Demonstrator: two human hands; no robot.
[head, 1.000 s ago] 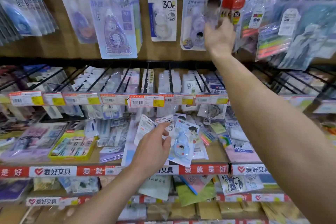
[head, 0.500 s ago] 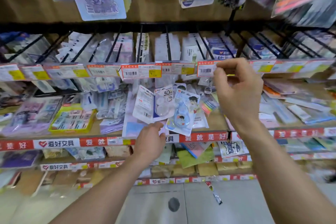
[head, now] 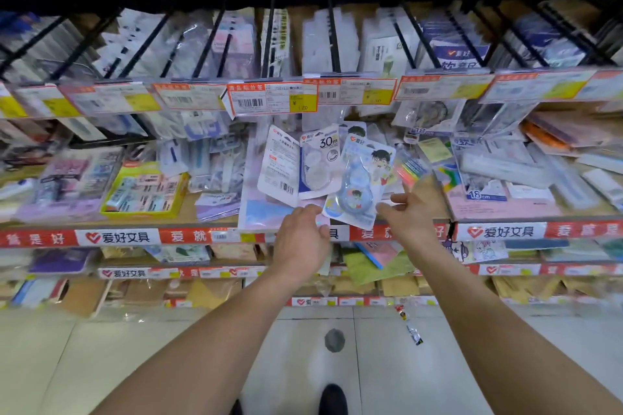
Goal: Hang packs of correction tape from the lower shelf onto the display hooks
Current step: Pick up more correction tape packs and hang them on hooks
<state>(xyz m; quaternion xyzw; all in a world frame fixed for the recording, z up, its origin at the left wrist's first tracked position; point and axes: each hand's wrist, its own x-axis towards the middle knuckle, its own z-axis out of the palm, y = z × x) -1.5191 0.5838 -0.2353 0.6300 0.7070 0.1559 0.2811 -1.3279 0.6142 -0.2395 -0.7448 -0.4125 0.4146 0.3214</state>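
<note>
My left hand [head: 301, 239] holds a fan of correction tape packs by their lower edges: a white card back [head: 279, 165], a clear "30m" pack [head: 320, 162] and a light blue pack with a cartoon boy [head: 365, 178]. My right hand [head: 413, 212] is at the blue pack's lower right corner, fingers spread and touching its edge. The packs stand tilted above the lower shelf [head: 215, 222]. Black display hooks [head: 332, 37] with price tags [head: 273, 99] run across above the hands.
The lower shelf holds a yellow tray of small items [head: 145, 190], pink "18cm" ruler packs [head: 488, 192] and loose stationery. Further shelves with paper goods lie below. The floor shows a dark spot [head: 334, 340] and a small wrapper [head: 409, 327]; a shoe tip [head: 332, 397] is at the bottom.
My right hand came down from the upper hooks to the blue pack in my left hand. The view tilted downward, showing the floor.
</note>
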